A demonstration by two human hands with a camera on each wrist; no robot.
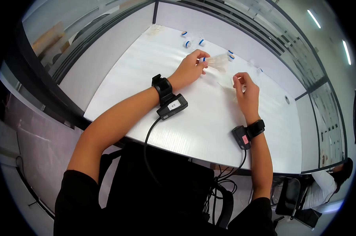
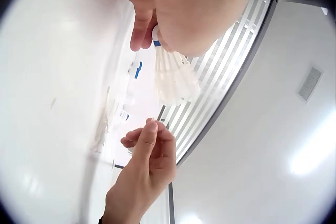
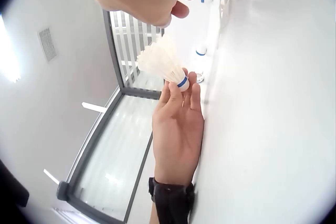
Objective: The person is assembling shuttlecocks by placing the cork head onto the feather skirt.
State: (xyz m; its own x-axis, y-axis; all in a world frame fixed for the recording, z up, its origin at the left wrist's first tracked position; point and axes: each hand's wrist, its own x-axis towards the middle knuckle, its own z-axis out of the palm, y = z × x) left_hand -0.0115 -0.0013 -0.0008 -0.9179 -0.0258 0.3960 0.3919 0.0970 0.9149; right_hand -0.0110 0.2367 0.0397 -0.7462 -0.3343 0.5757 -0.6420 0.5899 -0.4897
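shuttlecock point(image 1: 217, 61): pinched by left hand point(image 1: 191, 69) | right hand point(image 1: 245, 92): curled, near

bright overhead light, fisheye edges, table glare.

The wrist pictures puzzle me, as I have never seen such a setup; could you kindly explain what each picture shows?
There is no machine here: a person works with bare hands at a white table. The head view comes from a camera worn on the head, looking down over both arms. The black boxes strapped to the wrists are cameras too; each gives one of the close pictures, looking out past its own hand. The left hand pinches a white feather shuttlecock by its blue-banded cork. The right hand hovers beside it with curled fingers; I cannot tell whether it holds anything. Further back on the table lie several more shuttlecocks.
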